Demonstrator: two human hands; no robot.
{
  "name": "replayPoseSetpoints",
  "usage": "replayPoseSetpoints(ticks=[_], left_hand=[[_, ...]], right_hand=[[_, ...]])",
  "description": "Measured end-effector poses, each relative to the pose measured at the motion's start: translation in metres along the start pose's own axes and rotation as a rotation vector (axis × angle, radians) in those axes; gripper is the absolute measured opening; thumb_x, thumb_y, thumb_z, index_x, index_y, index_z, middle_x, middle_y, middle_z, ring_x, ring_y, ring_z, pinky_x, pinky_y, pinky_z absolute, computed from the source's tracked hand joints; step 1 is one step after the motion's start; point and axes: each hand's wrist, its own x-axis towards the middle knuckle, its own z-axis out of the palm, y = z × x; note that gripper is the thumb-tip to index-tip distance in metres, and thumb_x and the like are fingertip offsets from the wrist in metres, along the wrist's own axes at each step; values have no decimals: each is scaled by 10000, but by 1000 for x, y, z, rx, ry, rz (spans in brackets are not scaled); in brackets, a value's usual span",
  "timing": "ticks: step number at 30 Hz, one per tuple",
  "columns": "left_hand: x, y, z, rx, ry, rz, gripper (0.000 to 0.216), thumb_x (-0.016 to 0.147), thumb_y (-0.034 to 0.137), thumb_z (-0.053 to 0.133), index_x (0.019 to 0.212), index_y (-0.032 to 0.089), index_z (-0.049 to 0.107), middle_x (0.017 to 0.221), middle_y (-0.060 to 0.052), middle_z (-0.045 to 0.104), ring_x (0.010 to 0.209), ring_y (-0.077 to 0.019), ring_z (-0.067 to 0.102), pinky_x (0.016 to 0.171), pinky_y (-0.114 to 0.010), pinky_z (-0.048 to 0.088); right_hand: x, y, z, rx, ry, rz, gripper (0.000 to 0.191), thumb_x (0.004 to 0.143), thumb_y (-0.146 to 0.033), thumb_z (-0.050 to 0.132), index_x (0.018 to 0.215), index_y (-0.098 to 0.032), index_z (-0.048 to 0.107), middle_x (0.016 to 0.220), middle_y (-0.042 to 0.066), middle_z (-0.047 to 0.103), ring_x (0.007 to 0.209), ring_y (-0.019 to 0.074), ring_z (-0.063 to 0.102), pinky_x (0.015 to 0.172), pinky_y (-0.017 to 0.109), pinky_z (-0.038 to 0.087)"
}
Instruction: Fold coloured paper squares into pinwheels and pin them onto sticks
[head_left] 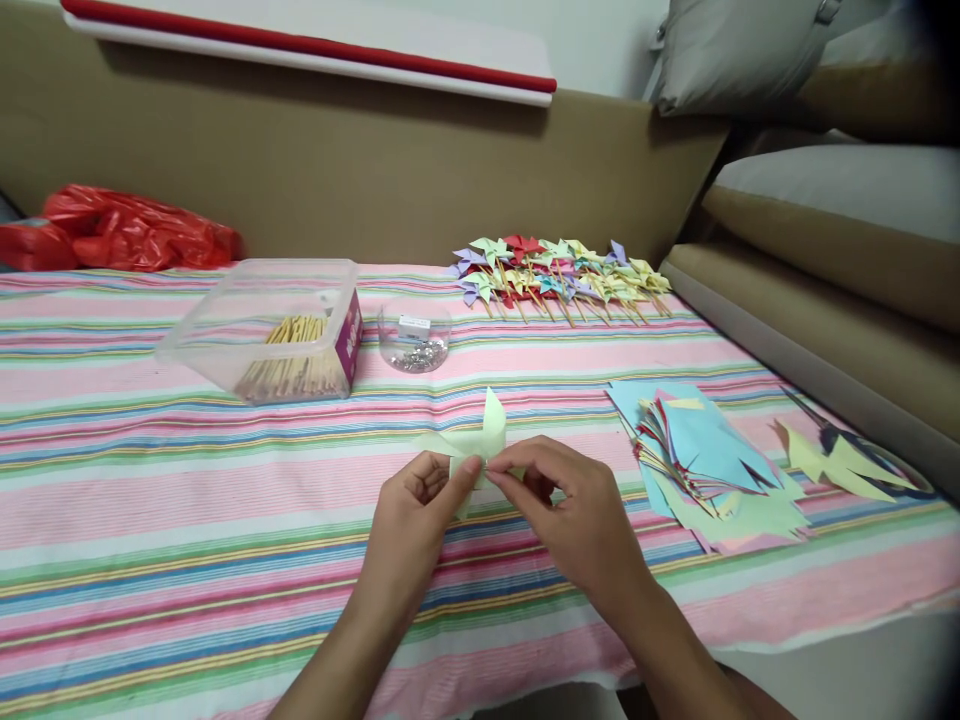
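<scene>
A pale green paper pinwheel is held up over the cloth in front of me, one pointed blade standing upward. My left hand grips it from the left, thumb pressed near its centre. My right hand is closed in a pinch at the right of that centre, thumb and forefinger together. Whatever is between those fingertips is too small to make out. Beyond the hands stands a clear round dish with small shiny metal pieces and a little white box in it.
On the striped cloth, a clear plastic box of wooden sticks stands left. Finished pinwheels on sticks lie at the back. Cut paper sheets, a yellow paper piece and scissors lie right. A red plastic bag sits far left.
</scene>
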Motion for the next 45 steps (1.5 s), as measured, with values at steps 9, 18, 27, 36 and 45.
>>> replayPoseSetpoints(ticks=[9, 18, 27, 36, 45], left_hand=[[-3, 2, -1, -56, -8, -17, 455, 788, 444, 766, 627, 200, 416, 631, 69, 314, 585, -98, 287, 524, -216, 264], [-4, 2, -1, -93, 7, 22, 297, 800, 355, 777, 668, 182, 575, 601, 66, 387, 569, -90, 316, 510, -216, 268], [-6, 3, -3, 126, 17, 133, 298, 831, 390, 733, 676, 188, 577, 628, 48, 433, 597, -110, 393, 556, -237, 338], [-5, -3, -4, 189, -32, 185, 210, 862, 371, 702, 768, 195, 636, 688, 29, 534, 660, -129, 481, 600, -237, 384], [-4, -8, -5, 208, -20, 203, 255, 863, 373, 711, 727, 196, 589, 693, 34, 507, 691, -126, 462, 625, -237, 375]], right_hand=[[1, -2, -3, -32, -16, -60, 129, 953, -228, 594, 884, -245, 702, 871, 19, 572, 657, 126, 530, 565, 267, 441], [0, 2, -3, 56, -43, 76, 109, 928, -289, 628, 885, -249, 721, 1131, 34, 517, 543, 46, 462, 527, 262, 434], [5, 5, -5, 209, -106, 228, 96, 880, -318, 676, 857, -234, 717, 969, 12, 562, 599, 84, 470, 541, 246, 420], [6, 2, -8, 232, -134, 290, 98, 893, -309, 662, 859, -227, 702, 962, 5, 551, 599, 82, 424, 553, 257, 373], [6, 1, -10, 252, -141, 267, 75, 905, -282, 647, 877, -227, 689, 967, -8, 555, 603, 76, 410, 557, 263, 345]])
